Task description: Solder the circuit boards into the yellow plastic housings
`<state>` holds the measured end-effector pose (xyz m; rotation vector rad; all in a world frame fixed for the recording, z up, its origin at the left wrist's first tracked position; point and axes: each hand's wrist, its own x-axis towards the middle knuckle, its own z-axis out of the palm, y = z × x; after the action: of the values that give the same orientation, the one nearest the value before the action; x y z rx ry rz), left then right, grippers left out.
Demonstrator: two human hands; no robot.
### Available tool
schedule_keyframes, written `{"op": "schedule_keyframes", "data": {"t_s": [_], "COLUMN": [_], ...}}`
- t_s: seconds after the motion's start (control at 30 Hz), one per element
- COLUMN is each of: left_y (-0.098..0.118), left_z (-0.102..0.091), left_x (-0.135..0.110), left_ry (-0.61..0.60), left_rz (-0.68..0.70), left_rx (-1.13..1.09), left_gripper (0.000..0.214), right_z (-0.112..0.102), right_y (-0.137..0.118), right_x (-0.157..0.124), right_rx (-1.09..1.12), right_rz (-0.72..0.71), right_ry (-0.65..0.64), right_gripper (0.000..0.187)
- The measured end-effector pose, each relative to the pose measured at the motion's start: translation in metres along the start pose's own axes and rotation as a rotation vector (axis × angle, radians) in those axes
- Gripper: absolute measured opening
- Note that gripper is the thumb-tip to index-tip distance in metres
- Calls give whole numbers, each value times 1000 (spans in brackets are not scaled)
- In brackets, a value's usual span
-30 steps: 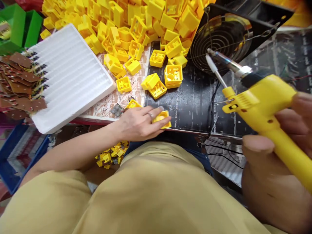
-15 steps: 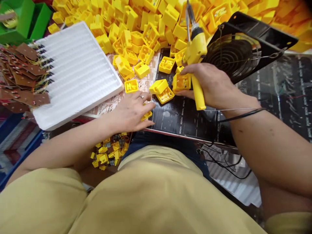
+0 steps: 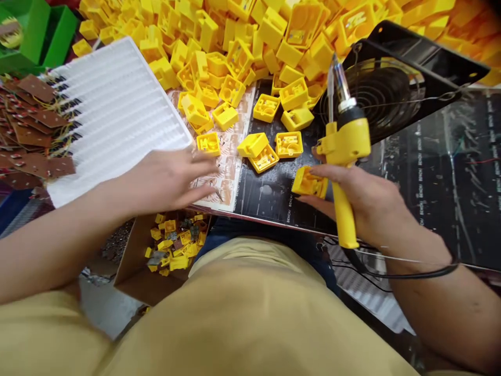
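My right hand is closed round the yellow handle of a soldering gun whose metal tip points up and away, and its fingertips also pinch a small yellow plastic housing above the black mat. My left hand hovers with fingers stretched out over the printed paper at the table's front edge, next to the white foam tray; it holds nothing and is slightly blurred.
A big heap of yellow housings fills the back of the table. A black fan leans at the right. Brown circuit boards lie left of the tray, green bins behind. A cardboard box of yellow parts sits below the table edge.
My right hand has drawn back toward me with the soldering gun and a yellow housing picked from the loose ones. My left hand has let go of its yellow part and swung left.
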<state>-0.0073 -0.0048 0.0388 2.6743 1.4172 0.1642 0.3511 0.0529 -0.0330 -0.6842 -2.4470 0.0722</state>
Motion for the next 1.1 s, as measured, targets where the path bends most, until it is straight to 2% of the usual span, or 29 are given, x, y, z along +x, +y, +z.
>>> {"op": "schedule_keyframes", "data": {"t_s": [0.07, 0.13, 0.2, 0.27, 0.37, 0.47, 0.57, 0.63, 0.7, 0.77, 0.9, 0.97, 1.03, 1.1], "left_y": [-5, -5, 1, 13, 33, 43, 39, 34, 28, 22, 14, 11, 12, 18], "left_z": [19, 39, 55, 65, 74, 81, 85, 84, 83, 83, 81, 75, 66, 56], "left_x": [44, 79, 95, 94, 80, 73, 72, 69, 63, 57, 49, 48, 48, 50], "left_ry": [-26, -47, -64, -64, -7, 60, 91, 121, 153, 161, 151, 171, 184, 205], "left_rz": [98, 72, 8, 2, 118, 164, 63, -75, -215, -295, -302, -277, -239, -142], "left_rx": [47, 49, 53, 45, 4, -19, -125, -268, -384, -426, -382, -267, -137, -54], "left_gripper": [51, 65, 71, 70, 68, 65, 46, 37, 42, 49, 49, 47, 47, 46], "right_z": [6, 11, 14, 16, 18, 16, 11, 7, 4, 3, 9, 12, 13, 12], "right_y": [-7, -11, -11, -9, -5, -7, -14, -20, -22, -20, -12, -11, -13, -18], "right_x": [-8, -14, -21, -28, -34, -35, -35, -35, -35, -32, -21, -17, -16, -17], "right_rx": [-17, -24, -26, -12, 8, -109, -234, -176, -74, -6, 46, -7, -110, -193], "right_rz": [21, 53, 90, 114, 122, 143, 154, 105, 65, 59, -41, -62, -37, -22], "right_ry": [-2, -3, 14, 34, 51, 87, 106, 119, 98, 20, -75, -44, 11, 55], "right_gripper": [42, 46, 52, 54, 54, 49, 42, 40, 44, 47, 31, 25, 28, 32]}}
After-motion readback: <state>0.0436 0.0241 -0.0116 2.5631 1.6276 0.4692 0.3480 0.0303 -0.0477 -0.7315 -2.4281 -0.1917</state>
